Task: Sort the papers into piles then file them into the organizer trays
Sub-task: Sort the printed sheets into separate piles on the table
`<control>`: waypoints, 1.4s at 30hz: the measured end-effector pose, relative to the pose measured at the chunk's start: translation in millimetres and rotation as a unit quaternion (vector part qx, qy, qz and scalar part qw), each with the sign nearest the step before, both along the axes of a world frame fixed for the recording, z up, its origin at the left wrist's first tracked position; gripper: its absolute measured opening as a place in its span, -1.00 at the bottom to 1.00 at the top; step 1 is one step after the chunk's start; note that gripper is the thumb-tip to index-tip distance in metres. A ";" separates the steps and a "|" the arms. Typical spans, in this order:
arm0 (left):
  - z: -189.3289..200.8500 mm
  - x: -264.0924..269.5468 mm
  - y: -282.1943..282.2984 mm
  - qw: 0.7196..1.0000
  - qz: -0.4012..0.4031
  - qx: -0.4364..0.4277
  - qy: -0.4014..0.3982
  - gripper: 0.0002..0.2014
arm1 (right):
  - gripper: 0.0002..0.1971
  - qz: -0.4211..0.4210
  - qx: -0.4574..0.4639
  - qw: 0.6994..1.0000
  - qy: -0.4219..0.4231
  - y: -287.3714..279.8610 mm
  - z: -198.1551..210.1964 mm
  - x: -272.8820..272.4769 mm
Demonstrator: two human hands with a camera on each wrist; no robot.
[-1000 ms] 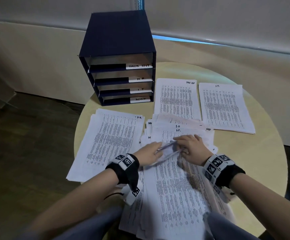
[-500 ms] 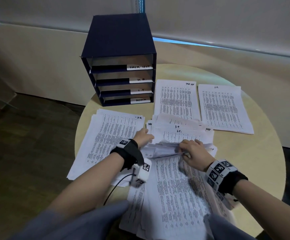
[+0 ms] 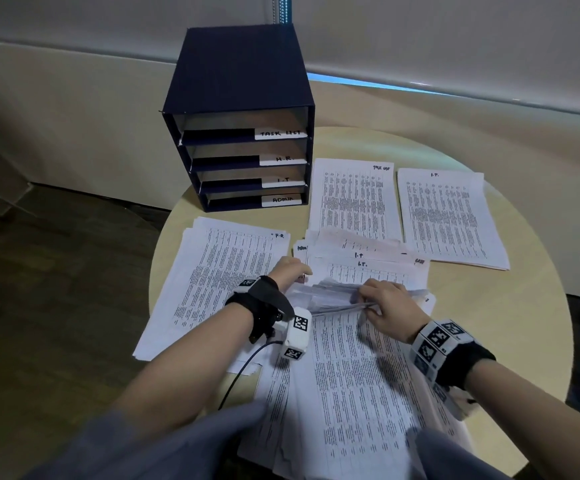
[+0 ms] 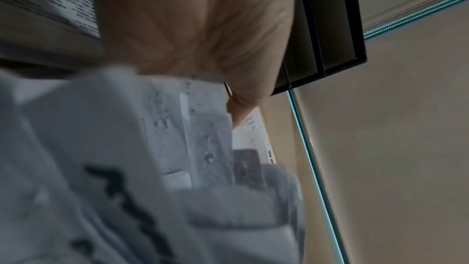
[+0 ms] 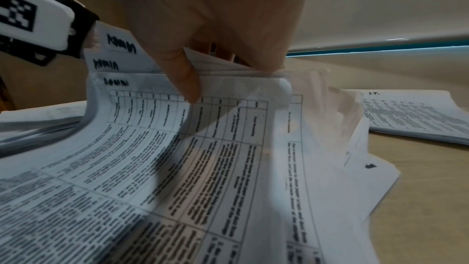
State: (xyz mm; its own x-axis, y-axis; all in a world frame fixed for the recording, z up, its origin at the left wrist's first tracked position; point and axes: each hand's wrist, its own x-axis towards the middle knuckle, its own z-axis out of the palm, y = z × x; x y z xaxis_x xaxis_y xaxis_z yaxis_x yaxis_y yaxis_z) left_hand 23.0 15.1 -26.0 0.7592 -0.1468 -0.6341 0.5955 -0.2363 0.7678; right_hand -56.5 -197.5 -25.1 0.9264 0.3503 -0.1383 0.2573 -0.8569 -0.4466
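A loose heap of printed papers [image 3: 347, 382] covers the near side of the round table [image 3: 510, 341]. My right hand [image 3: 383, 303] pinches the top edges of several sheets marked ADMIN [image 5: 152, 127], thumb [image 5: 184, 79] in front, and they curl up off the heap. My left hand [image 3: 288, 271] holds the same sheaf's left end [image 4: 142, 148]; its fingertips are hidden behind the paper. Sorted piles lie around: H.R. [image 3: 219, 271] at left, TASK LIST [image 3: 352, 199] and I.T. [image 3: 449, 220] at the back. The dark blue organizer [image 3: 240, 98] stands behind them.
The organizer's four trays are labelled TASK LIST, H.R., I.T. and ADMIN from top to bottom. More I.T. sheets [image 3: 361, 261] fan out just beyond my hands. Bare tabletop shows at the right. A wall and window ledge run behind the table.
My left hand slid left from the middle of the sheaf to its left end. The pinched sheets have risen and curled up off the heap. My right hand barely moved.
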 end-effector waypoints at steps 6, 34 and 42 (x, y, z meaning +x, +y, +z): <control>0.4 -9.3 -0.2 0.997 -0.052 0.043 -0.034 -0.56 | -0.77 -0.004 -0.001 1.000 -0.006 -2.2 0.5 -1.6; -2.4 -8.0 -6.3 0.842 -0.317 0.354 -0.255 -0.34 | -0.83 0.045 -0.076 0.980 -0.176 4.1 6.5 -5.7; 14.9 1.5 -1.8 0.817 -0.387 0.354 -0.240 -0.79 | -0.82 0.036 -0.077 0.981 -0.172 1.8 6.0 -6.2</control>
